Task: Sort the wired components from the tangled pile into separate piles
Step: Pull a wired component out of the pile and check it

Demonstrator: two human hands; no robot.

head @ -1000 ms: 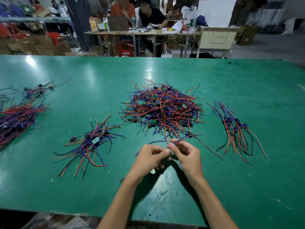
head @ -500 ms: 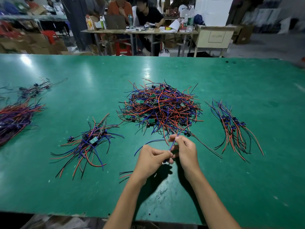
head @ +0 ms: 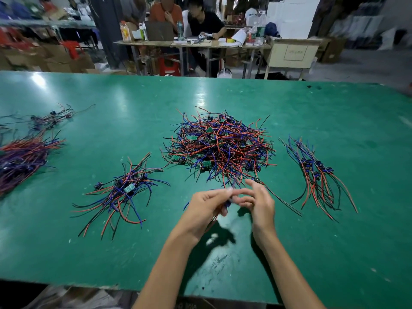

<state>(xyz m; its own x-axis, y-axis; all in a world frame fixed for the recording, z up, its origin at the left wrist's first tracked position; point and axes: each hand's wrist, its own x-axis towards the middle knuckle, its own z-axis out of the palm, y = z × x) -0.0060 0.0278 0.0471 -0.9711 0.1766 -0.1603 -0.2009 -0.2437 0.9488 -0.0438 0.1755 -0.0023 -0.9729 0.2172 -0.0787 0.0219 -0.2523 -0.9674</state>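
Just on the near side of the tangled pile (head: 219, 148), which is lying at the middle of the green table (head: 312, 253), the left hand (head: 206, 209) is pinching a wired component (head: 227, 204) between curled fingers, its wires trailing beneath the palm. The right hand (head: 259, 202) is hovering just beside it, fingers loosely bent and gripping nothing that can be made out, its fingertips nearly meeting the left hand's. Left of the tangled pile a sorted pile (head: 123, 192) is lying; right of it, a second sorted pile (head: 316, 175).
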